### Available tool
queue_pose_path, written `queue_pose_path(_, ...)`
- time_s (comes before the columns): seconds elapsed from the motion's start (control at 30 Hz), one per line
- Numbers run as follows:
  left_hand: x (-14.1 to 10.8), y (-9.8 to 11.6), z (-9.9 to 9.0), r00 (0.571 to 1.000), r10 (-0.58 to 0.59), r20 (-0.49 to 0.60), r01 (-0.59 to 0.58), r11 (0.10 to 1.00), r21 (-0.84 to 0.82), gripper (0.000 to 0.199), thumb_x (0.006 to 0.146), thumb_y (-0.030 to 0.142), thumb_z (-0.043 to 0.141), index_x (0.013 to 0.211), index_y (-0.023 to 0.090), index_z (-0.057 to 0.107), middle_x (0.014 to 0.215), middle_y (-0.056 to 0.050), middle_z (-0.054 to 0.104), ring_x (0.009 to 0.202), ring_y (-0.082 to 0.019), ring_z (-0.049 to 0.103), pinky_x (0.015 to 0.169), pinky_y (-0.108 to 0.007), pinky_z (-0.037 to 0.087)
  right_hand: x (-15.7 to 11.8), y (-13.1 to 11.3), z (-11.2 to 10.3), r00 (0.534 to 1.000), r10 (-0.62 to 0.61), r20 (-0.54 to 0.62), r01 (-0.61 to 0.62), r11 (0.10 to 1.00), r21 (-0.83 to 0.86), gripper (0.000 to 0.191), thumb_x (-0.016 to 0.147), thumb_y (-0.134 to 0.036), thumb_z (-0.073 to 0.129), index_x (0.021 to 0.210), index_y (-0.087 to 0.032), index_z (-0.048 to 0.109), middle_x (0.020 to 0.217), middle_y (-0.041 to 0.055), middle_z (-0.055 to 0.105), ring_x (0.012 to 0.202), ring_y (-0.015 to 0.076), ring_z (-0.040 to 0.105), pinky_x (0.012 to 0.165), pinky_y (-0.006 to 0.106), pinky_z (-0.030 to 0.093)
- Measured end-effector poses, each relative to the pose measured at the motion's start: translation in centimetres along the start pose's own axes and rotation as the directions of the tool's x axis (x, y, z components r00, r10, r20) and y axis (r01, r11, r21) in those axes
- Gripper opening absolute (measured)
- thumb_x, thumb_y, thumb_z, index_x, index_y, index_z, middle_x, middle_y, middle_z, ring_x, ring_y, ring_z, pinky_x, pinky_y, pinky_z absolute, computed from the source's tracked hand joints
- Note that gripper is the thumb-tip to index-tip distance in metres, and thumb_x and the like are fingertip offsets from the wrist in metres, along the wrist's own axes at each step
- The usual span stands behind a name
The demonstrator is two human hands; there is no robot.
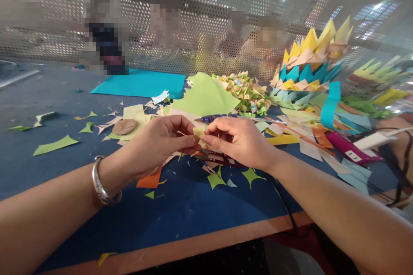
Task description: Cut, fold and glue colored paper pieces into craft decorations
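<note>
Between my fingertips is a small pale yellow piece of paper (198, 131), pinched from both sides above the blue table. My left hand (163, 137), with a silver bangle at the wrist, grips its left side between thumb and forefinger. On the other side, my right hand (235, 139) holds it in a similar pinch. Partly hidden beneath the hands lies a dark red object (222, 159). A blue-handled tool with a thin metal shaft (214, 117) rests just behind them. Green star-shaped scraps (217, 178) lie nearer to me.
A large green sheet (206, 96) lies ahead, beside a heap of small folded papers (248, 90). Behind it is a turquoise sheet (145, 84). Spiky paper crowns (306, 66) are stacked at right, near a magenta power strip (351, 148) with cables. Paper scraps cover much of the table (155, 223).
</note>
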State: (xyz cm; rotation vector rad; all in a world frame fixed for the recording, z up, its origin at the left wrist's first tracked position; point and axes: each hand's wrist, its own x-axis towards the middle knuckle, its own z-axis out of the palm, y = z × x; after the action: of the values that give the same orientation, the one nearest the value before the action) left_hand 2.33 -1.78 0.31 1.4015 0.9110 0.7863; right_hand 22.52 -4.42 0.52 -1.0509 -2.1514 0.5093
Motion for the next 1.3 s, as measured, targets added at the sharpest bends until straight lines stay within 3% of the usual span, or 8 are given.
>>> queue_pose_path(0.43, -0.3, 1.2, -1.1, 0.998, 0.044, 0.043, -0.052, 0.977, 0.207, 0.013, 0.074, 0.023, 0.071, 0.078, 0.018, 0.059, 0.069, 0.003, 0.063, 0.064, -0.01, 0.06, 0.058, -0.02, 0.049, -0.1, 0.1, -0.4, 1.0, -0.029, -0.005, 0.029, 1.0, -0.007, 0.022, 0.095, -0.029, 0.057, 0.079, -0.015, 0.063, 0.067, -0.0015, 0.056, 0.054, 0.0071, 0.044, 0.052, 0.022, 0.034)
queue_pose_path(0.57, -0.2, 1.8, -2.5, 0.987, -0.032, 0.157, -0.025, 0.937, 0.348, 0.012, 0.074, 0.026, 0.07, 0.079, 0.019, 0.061, 0.065, 0.004, 0.061, 0.06, -0.01, 0.057, 0.056, -0.021, 0.047, -0.1, 0.2, -1.0, 0.994, -0.008, 0.11, 0.026, 0.986, -0.167, 0.018, 0.093, -0.028, 0.06, 0.081, -0.015, 0.065, 0.072, 0.0009, 0.061, 0.062, 0.0105, 0.051, 0.058, 0.024, 0.036)
queue_pose_path(0.67, -0.1, 1.9, -3.1, 0.96, -0.112, 0.258, -0.03, 0.87, 0.491, 0.015, 0.075, 0.029, 0.068, 0.086, 0.019, 0.065, 0.073, 0.002, 0.066, 0.063, -0.012, 0.06, 0.057, -0.022, 0.047, 0.0, 0.1, -1.2, 0.962, 0.074, 0.262, 0.019, 0.942, -0.335, 0.016, 0.092, -0.028, 0.06, 0.084, -0.015, 0.066, 0.079, 0.0037, 0.066, 0.071, 0.0146, 0.056, 0.063, 0.027, 0.036)
queue_pose_path(0.77, 0.0, 1.7, -3.3, 0.95, -0.146, 0.274, -0.066, 0.768, 0.637, 0.024, 0.075, 0.03, 0.066, 0.097, 0.02, 0.068, 0.075, 0.001, 0.068, 0.064, -0.014, 0.061, 0.055, -0.022, 0.044, 0.0, -0.1, -1.1, 0.925, 0.163, 0.345, -0.008, 0.912, -0.409, 0.01, 0.09, -0.024, 0.061, 0.086, -0.016, 0.066, 0.083, 0.0041, 0.068, 0.07, 0.0148, 0.057, 0.062, 0.027, 0.034)
queue_pose_path(0.93, 0.2, 2.2, -4.2, 0.954, -0.149, 0.259, -0.106, 0.64, 0.761, 0.026, 0.079, 0.031, 0.061, 0.101, 0.02, 0.069, 0.077, -0.002, 0.072, 0.067, -0.017, 0.063, 0.057, -0.025, 0.044, 0.0, -0.4, -1.1, 0.907, 0.225, 0.356, -0.042, 0.89, -0.455, 0.008, 0.087, -0.024, 0.063, 0.086, -0.017, 0.065, 0.084, 0.0047, 0.068, 0.072, 0.0163, 0.059, 0.062, 0.028, 0.034)
queue_pose_path(1.07, 0.0, 3.2, -5.3, 0.984, -0.051, 0.173, -0.134, 0.434, 0.891, 0.016, 0.078, 0.026, 0.057, 0.085, 0.019, 0.07, 0.076, -0.004, 0.069, 0.065, -0.018, 0.059, 0.057, -0.027, 0.04, 0.1, -0.6, -1.1, 0.892, 0.278, 0.357, -0.079, 0.873, -0.481, 0.009, 0.087, -0.025, 0.062, 0.087, -0.017, 0.065, 0.083, 0.0042, 0.068, 0.071, 0.016, 0.058, 0.061, 0.028, 0.034)
queue_pose_path(1.17, -0.2, 3.7, -5.7, 0.986, -0.004, 0.167, -0.145, 0.473, 0.869, 0.013, 0.071, 0.023, 0.06, 0.081, 0.021, 0.068, 0.072, -0.002, 0.067, 0.061, -0.017, 0.056, 0.054, -0.027, 0.038, 0.1, -0.8, -1.1, 0.887, 0.292, 0.359, -0.081, 0.862, -0.501, 0.008, 0.086, -0.024, 0.059, 0.085, -0.017, 0.063, 0.081, 0.0035, 0.068, 0.068, 0.0148, 0.056, 0.06, 0.028, 0.033)
queue_pose_path(1.3, -0.4, 3.5, -4.9, 0.983, 0.086, 0.16, -0.173, 0.708, 0.684, 0.008, 0.069, 0.021, 0.061, 0.078, 0.021, 0.062, 0.074, -0.001, 0.063, 0.065, -0.016, 0.056, 0.057, -0.026, 0.042, 0.1, -1.0, -1.1, 0.881, 0.306, 0.361, -0.093, 0.86, -0.502, 0.006, 0.086, -0.024, 0.057, 0.083, -0.018, 0.06, 0.077, 0.002, 0.065, 0.062, 0.0129, 0.052, 0.057, 0.028, 0.031)
